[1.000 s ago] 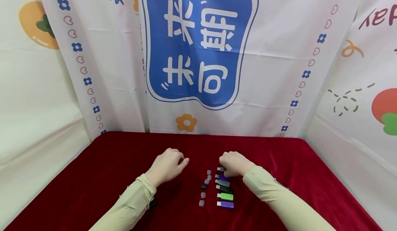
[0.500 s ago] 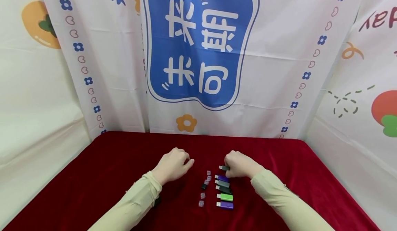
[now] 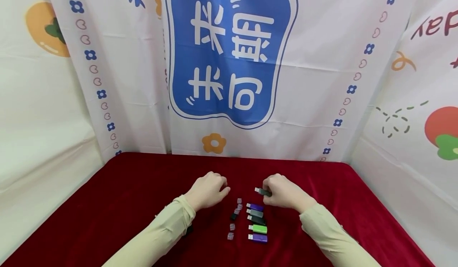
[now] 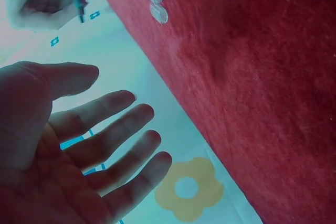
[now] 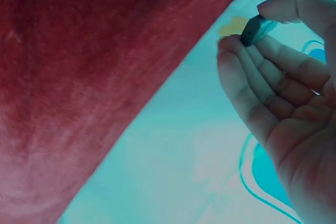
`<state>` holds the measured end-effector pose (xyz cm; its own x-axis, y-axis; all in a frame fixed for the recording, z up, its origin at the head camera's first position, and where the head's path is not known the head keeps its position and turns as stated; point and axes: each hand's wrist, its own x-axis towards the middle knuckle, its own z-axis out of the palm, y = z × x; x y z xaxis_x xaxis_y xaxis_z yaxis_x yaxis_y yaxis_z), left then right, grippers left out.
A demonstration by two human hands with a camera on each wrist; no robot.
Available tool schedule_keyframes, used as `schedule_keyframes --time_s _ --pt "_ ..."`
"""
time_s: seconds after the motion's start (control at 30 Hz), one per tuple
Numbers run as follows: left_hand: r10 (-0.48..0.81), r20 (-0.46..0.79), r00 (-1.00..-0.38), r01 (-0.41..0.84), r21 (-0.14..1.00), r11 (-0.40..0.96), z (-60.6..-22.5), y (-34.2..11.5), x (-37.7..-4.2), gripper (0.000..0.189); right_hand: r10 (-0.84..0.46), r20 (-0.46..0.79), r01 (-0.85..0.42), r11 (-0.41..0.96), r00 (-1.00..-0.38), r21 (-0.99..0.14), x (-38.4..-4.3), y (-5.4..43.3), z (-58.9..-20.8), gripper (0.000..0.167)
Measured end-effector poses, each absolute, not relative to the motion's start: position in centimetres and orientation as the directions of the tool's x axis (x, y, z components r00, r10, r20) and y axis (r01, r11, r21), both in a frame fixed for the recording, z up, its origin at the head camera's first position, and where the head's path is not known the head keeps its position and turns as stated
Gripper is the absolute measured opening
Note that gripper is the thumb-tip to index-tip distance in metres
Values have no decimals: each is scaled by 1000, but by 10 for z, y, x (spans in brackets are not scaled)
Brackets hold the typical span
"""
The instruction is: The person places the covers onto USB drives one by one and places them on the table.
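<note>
My right hand [image 3: 286,191] pinches a dark USB flash drive [image 3: 264,191] between thumb and fingers, its metal plug pointing left. In the right wrist view the drive's dark end [image 5: 254,29] shows at the fingertips. My left hand [image 3: 209,189] holds nothing; its fingers are spread and slightly bent in the left wrist view. Between and nearer than the hands lies a column of flash drives: dark blue [image 3: 255,207], grey [image 3: 255,213], black [image 3: 257,220], green [image 3: 258,229] and purple [image 3: 258,238], plugs to the left.
Left of the drives lie several small clear pieces [image 3: 230,236] and a small black piece [image 3: 233,216]. A dark object [image 3: 189,230] is partly hidden by the left sleeve. The red cloth [image 3: 304,227] covers the table, with printed white curtains [image 3: 315,100] around it.
The right hand has taken the dark flash drive off the far end of the column and moved right with it. The left hand has moved right, towards the middle.
</note>
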<state>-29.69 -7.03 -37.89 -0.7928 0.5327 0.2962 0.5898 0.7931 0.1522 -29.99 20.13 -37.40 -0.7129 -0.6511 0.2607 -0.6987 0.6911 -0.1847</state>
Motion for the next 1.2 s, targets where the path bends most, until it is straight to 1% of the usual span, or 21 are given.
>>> schedule_keyframes --time_s 0.13,0.33,0.63,0.9,1.0,1.2 --pt "557 276 -783 602 114 790 -383 -65 -301 14 -641 288 -699 689 -711 -193 -291 206 -365 15" --pt "575 257 -777 613 94 785 -386 -60 -304 19 -637 333 -712 674 -696 -199 -283 208 -353 17" --pt "600 251 -759 632 64 773 -388 -49 -307 19 -654 365 -737 654 -663 -169 -277 209 -351 17" --pt "615 188 -766 635 68 769 -384 -43 -310 21 -665 392 -758 633 -636 -157 -275 211 -348 17" --pt "618 169 -768 636 79 768 -384 -42 -312 21 -658 402 -755 637 -637 -154 -275 212 -349 17" --pt "637 137 -758 650 79 756 -386 -37 -318 20 -637 391 -733 659 -664 -171 -274 213 -348 15"
